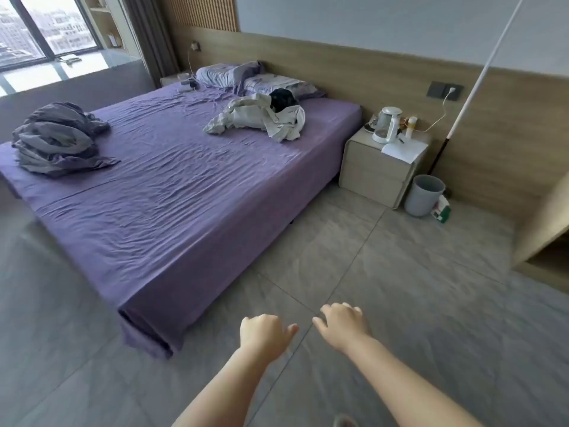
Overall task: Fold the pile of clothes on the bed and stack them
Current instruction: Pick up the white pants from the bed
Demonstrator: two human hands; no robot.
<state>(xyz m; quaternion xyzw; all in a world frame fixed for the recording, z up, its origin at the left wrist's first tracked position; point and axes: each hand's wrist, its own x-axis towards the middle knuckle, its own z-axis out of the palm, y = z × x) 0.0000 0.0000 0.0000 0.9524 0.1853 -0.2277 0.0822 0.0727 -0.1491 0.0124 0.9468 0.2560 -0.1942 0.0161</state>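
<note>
A crumpled pile of clothes (257, 118), mostly off-white with a black garment (283, 98) on top, lies on the purple bed (172, 186) near the pillows. Both my arms reach forward over the grey floor, well short of the bed's near corner. My left hand (264, 332) hangs with loosely curled fingers and holds nothing. My right hand (341, 323) is beside it, fingers also loosely curled and empty.
A bunched grey-purple blanket (58, 138) sits at the bed's far left. Two pillows (246, 77) lie at the headboard. A nightstand (380, 167) with a kettle (386, 124) and papers stands right of the bed, a grey bin (425, 195) beside it. A white pole (480, 75) leans on the wall.
</note>
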